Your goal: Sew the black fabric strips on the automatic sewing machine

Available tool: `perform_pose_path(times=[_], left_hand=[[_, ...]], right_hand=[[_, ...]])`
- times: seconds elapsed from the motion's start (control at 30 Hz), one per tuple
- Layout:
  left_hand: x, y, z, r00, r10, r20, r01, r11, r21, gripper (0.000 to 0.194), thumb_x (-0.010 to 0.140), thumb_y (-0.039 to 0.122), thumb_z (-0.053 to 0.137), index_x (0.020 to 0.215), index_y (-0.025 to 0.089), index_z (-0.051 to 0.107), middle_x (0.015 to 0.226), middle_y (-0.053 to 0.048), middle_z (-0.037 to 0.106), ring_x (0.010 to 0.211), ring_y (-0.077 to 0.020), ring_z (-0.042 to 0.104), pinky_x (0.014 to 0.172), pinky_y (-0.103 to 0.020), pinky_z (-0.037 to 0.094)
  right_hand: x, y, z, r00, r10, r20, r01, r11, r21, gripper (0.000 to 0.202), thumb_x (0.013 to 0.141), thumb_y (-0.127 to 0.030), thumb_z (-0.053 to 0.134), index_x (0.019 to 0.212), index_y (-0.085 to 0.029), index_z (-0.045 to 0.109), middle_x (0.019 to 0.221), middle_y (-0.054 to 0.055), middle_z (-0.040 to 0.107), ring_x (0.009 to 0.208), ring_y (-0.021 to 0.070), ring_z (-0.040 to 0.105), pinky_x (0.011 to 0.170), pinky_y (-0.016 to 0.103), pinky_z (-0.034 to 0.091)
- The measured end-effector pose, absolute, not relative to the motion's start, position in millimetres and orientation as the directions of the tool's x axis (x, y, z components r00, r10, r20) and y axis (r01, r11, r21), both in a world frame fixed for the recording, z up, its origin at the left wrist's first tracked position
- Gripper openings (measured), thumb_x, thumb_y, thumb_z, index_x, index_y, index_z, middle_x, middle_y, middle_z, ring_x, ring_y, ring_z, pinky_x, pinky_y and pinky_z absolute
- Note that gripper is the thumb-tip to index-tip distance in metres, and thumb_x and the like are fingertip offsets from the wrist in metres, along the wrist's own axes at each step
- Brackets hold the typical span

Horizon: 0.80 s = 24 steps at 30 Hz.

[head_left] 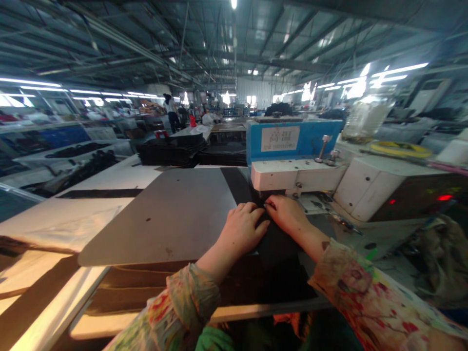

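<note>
Black fabric [280, 246] is lying under & btwn both hands, its nr part spreading toward the wearer, its far end running up by the machine head [298, 174]. It's looking matte, v. dark, mostly smooth & flat; nr end is fading into shadow, so its edge there is hard to make out. A dark strip [234, 185] is stretching away just beyond the L hand [245, 225]; can't tell if it's the same pc.

L hand is resting palm-down on the fabric, fingers loosely bent, thumb spreading toward the R hand; not clenching. R hand [285, 214] is sitting just beside it, thumb & fingertips bunching at the fabric close to the machine head; can't tell if they're actually gripping. Floral sleeves [365, 287] are covering both forearms.

L of the hands, a grey metal plate [161, 214] is lying w/ brownish layers [139, 287] showing below its nr edge. Farther L, a black strip [100, 193] is lying on the pale table [113, 175]. Beyond the hands, stacked black pcs. [171, 148] are sitting. A blue box w/ label [292, 139] is standing behind the machine head. R of the hands, a yellow ring [400, 148] is lying atop the machine, & red lights [445, 197] are glowing.
</note>
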<state>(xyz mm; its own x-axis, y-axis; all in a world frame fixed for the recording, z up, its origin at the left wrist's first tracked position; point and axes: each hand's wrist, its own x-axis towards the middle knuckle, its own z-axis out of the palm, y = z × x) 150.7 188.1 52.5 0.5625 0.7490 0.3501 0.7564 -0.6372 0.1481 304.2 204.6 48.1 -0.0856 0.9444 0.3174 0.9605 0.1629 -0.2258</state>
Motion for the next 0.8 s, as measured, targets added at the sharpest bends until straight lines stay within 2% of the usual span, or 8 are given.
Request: perform_pose_path(times=[0.47,0.67,0.8], left_hand=[[151,191,52,0.567,0.743,0.355,0.748,-0.645,0.157,0.033,0.083,0.042,0.039,0.105,0.024,0.055,0.104,-0.002,0.052,0.095,-0.0196,0.046,0.079,-0.033,0.038],[152,196,54,0.539,0.778,0.322,0.778,-0.607,0.164,0.029,0.083,0.031,0.039,0.105,0.023,0.056,0.105,-0.003,0.052,0.096,-0.0189,0.046,0.084,-0.032,0.038],[150,202,58,0.52,0.804,0.287,0.803,-0.575,0.156,0.031,0.081,0.025,0.038,0.106,0.024,0.056,0.104,-0.003,0.053,0.094,-0.019,0.047,0.081,-0.032,0.039]], right_hand=[[304,205,47,-0.102,0.934,0.341,0.964,0.178,-0.198,0.016,0.082,-0.026,0.042,0.079,-0.018,0.056,0.081,0.003,0.061,0.073,0.0142,0.054,0.06,0.025,0.03],[303,206,47,-0.109,0.934,0.34,0.965,0.181,-0.189,0.017,0.083,-0.025,0.042,0.079,-0.018,0.056,0.081,0.003,0.061,0.073,0.0137,0.054,0.06,0.025,0.029],[303,205,48,-0.11,0.934,0.339,0.966,0.181,-0.186,0.018,0.083,-0.024,0.04,0.078,-0.017,0.056,0.081,0.004,0.062,0.073,0.0139,0.055,0.06,0.025,0.029]])
